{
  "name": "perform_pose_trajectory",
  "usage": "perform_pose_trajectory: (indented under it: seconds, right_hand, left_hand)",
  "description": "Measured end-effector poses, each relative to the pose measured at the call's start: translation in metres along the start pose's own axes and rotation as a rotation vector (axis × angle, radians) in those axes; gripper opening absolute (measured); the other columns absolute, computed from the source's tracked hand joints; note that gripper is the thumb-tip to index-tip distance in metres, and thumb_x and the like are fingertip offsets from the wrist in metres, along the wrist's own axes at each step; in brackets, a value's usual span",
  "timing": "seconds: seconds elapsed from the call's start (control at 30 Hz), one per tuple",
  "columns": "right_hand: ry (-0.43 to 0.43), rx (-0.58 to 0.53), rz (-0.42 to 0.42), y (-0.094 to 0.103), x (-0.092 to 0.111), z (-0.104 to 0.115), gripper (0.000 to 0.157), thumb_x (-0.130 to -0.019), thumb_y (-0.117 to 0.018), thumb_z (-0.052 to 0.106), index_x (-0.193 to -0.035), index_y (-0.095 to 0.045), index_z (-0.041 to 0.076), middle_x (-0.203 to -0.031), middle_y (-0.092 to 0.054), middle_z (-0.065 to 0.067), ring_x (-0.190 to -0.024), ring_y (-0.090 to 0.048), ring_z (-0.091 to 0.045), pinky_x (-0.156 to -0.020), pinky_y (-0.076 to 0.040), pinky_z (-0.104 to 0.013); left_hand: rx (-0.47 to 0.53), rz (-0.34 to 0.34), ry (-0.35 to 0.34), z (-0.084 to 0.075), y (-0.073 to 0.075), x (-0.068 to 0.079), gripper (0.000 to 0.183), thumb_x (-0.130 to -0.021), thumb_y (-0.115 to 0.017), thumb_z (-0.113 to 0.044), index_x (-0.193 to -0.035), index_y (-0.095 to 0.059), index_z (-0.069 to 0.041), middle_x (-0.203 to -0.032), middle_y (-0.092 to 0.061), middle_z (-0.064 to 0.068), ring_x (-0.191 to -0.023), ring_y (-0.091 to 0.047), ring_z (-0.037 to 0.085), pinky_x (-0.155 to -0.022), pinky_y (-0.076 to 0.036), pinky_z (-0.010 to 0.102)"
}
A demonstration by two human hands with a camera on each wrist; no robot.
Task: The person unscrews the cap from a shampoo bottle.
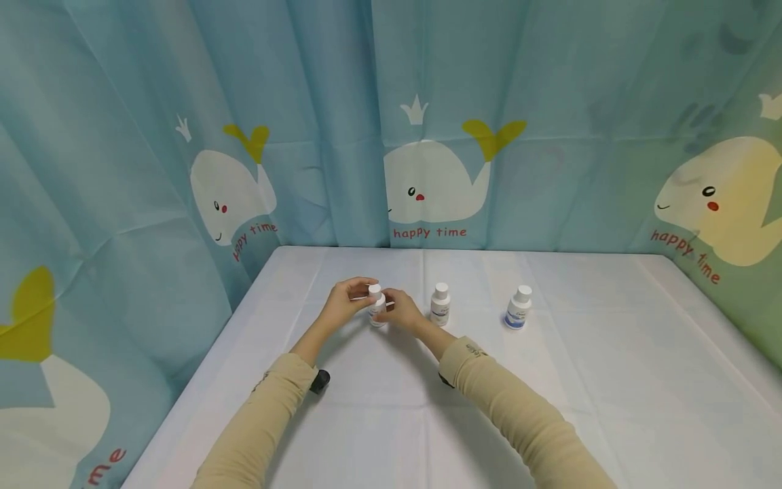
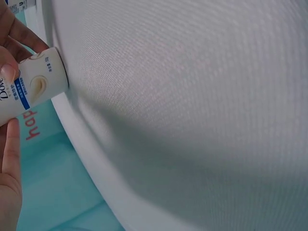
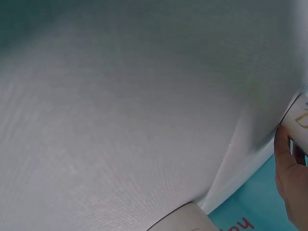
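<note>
- Holding a small white Dove bottle point(image 2: 48, 79) upright between both hands, base on the white-covered table point(image 1: 611, 380).
- Pinching it near the top with the left hand point(image 1: 342, 305): thumb on the near side by the neck, fingers bent behind the white cap point(image 1: 375, 290).
- Grasping lower down, round the body, with the right hand point(image 1: 404, 311): thumb laid across the label, fingers bent round behind, one close to the base.
- Reaching forward with both forearms, angled in towards each other, palms turned inward to the bottle.
- Reading "Dove" in dark script beside the right thumb; then, towards the base, a blue band point(image 2: 21, 94) with white characters too small to make out, a cream-coloured swirl and small blue characters.
- Just to the right of the right hand, near but apart: a second white bottle point(image 1: 440, 309), upright, with blue print too small to read.
- Farther right, well apart from both hands: a third white bottle point(image 1: 516, 314), upright, blue at the foot of the label, script not certain.
- Behind the hands: a beige left sleeve point(image 1: 256, 421) and a beige right sleeve point(image 1: 519, 421), with dark marks, unreadable; a black device point(image 1: 320, 382) beside the left cuff.
- Beyond both hands: a light-blue curtain point(image 1: 550, 81) with white whales, crowns and "happy time" in red.
</note>
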State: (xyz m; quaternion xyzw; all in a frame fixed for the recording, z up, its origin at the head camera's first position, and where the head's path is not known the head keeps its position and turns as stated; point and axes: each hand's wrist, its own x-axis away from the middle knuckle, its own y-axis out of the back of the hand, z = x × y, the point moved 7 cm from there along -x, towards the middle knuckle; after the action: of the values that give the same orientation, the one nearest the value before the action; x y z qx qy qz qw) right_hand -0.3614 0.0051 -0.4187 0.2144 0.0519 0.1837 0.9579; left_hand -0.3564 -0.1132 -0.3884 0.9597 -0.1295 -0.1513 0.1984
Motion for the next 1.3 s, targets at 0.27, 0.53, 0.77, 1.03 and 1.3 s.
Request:
perform_pose_trajectory:
  seconds: [0.27, 0.53, 0.77, 1.03, 1.3]
  right_hand:
    - [0.003, 0.015, -0.026, 0.001, -0.001, 0.0, 0.043, -0.081, -0.07, 0.0, -0.12, -0.055, -0.008, -0.119, -0.061, -0.022, -0.106, -0.061, -0.036, -0.089, -0.054, -0.037]
    - [0.018, 0.003, -0.043, 0.001, 0.002, 0.003, 0.043, -0.08, -0.071, 0.001, -0.12, -0.055, -0.008, -0.117, -0.062, -0.023, -0.105, -0.062, -0.036, -0.088, -0.055, -0.036]
    - [0.05, -0.016, -0.057, 0.006, 0.006, 0.011, 0.043, -0.08, -0.071, 0.002, -0.119, -0.056, -0.009, -0.116, -0.062, -0.024, -0.104, -0.062, -0.038, -0.086, -0.055, -0.035]
    - [0.081, 0.005, -0.072, 0.009, 0.013, 0.018, 0.044, -0.081, -0.072, 0.006, -0.12, -0.057, -0.007, -0.118, -0.062, -0.021, -0.103, -0.061, -0.034, -0.09, -0.053, -0.036]
    - [0.114, 0.016, -0.089, 0.013, 0.024, 0.023, 0.041, -0.082, -0.072, 0.008, -0.118, -0.059, -0.006, -0.117, -0.063, -0.021, -0.102, -0.062, -0.034, -0.087, -0.054, -0.036]
  left_hand:
    - [0.007, -0.001, 0.012, -0.003, 0.001, 0.001, 0.035, -0.087, -0.064, -0.003, -0.122, -0.059, 0.003, -0.122, -0.06, 0.025, -0.113, -0.059, 0.038, -0.092, -0.053, 0.041]
    - [0.004, -0.001, 0.017, -0.005, 0.003, 0.003, 0.036, -0.087, -0.064, -0.004, -0.122, -0.058, 0.003, -0.121, -0.061, 0.024, -0.112, -0.059, 0.037, -0.09, -0.054, 0.037]
    - [0.006, 0.007, -0.003, -0.011, 0.005, 0.001, 0.037, -0.088, -0.063, -0.004, -0.123, -0.057, 0.004, -0.12, -0.061, 0.024, -0.112, -0.059, 0.037, -0.091, -0.053, 0.04]
    - [0.004, 0.016, 0.01, -0.02, 0.006, 0.003, 0.036, -0.088, -0.062, -0.003, -0.123, -0.057, 0.004, -0.12, -0.061, 0.025, -0.112, -0.059, 0.037, -0.092, -0.053, 0.041]
    - [0.009, 0.044, 0.008, -0.029, 0.005, 0.005, 0.035, -0.089, -0.063, -0.004, -0.123, -0.058, 0.002, -0.119, -0.062, 0.024, -0.111, -0.06, 0.036, -0.09, -0.054, 0.04]
